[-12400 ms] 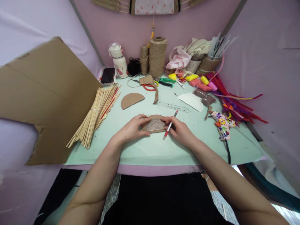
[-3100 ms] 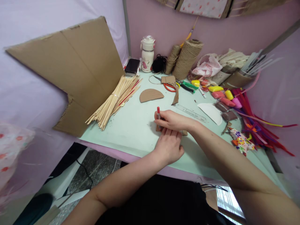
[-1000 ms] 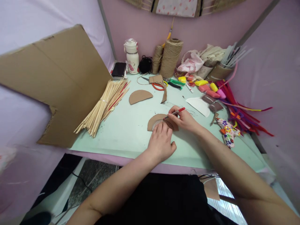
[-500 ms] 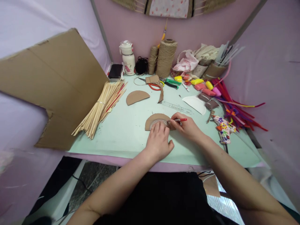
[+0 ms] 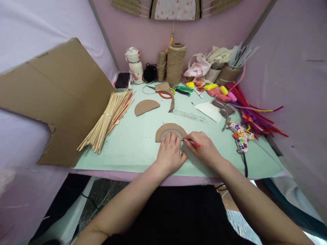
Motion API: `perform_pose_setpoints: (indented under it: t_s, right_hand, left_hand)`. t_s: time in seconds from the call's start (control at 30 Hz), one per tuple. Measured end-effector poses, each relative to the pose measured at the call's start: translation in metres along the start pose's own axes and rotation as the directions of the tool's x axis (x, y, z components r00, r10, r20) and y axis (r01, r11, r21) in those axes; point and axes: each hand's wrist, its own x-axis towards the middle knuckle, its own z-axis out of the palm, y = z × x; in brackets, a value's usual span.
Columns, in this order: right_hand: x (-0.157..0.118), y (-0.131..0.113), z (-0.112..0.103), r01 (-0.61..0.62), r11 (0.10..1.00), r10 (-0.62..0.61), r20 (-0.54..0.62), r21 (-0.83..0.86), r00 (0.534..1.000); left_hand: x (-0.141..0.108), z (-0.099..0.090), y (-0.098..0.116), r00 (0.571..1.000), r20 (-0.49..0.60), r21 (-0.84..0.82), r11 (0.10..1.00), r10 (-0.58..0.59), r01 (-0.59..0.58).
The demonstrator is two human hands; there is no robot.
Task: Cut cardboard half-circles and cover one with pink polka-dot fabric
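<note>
Red pen (image 5: 196,144) tip's now moved down to R end of protractor (image 5: 172,130), nr straight edge. R hand (image 5: 204,147) pinched shut on pen; L hand (image 5: 169,154) flat, open, pinning protractor on cardboard half-disc (image 5: 168,126), near-mid tabletop (image 5: 133,149).

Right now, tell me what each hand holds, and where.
Right hand: a slim red-ended pen, pinched near its tip. Left hand: grips nothing, pressing a clear plastic protractor onto brown semicircular cardboard.

Pink back wall (image 5: 217,32), lilac sheeting (image 5: 43,23) L side; mint tbl (image 5: 127,146); gray floor (image 5: 108,190) below, prob. speckled stone.
</note>
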Motion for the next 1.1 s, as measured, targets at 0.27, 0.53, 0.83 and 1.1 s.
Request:
perform_pose_setpoints:
  t_s: [0.27, 0.53, 0.83, 1.1]
  right_hand:
    - [-0.008, -0.003, 0.002, -0.031, 0.999, 0.032, -0.024, 0.043, 0.999]
    - [-0.018, -0.003, -0.015, -0.154, 0.971, 0.199, -0.270, 0.181, 0.942]
    - [-0.014, 0.017, 0.015, -0.197, 0.966, 0.208, -0.051, 0.165, 0.977]
    - [-0.015, 0.015, 0.013, -0.203, 0.965, 0.214, -0.056, 0.165, 0.975]
  left_hand:
    - [0.000, 0.001, -0.001, 1.000, 0.004, -0.008, 1.000, 0.003, -0.003]
    - [-0.001, 0.003, -0.001, 1.000, 0.026, -0.022, 1.000, -0.010, 0.011]
    - [-0.005, 0.001, 0.000, 0.999, -0.022, -0.029, 0.999, -0.031, 0.030]
    - [-0.041, 0.008, 0.019, 0.991, 0.007, -0.058, 0.990, 0.131, -0.131]
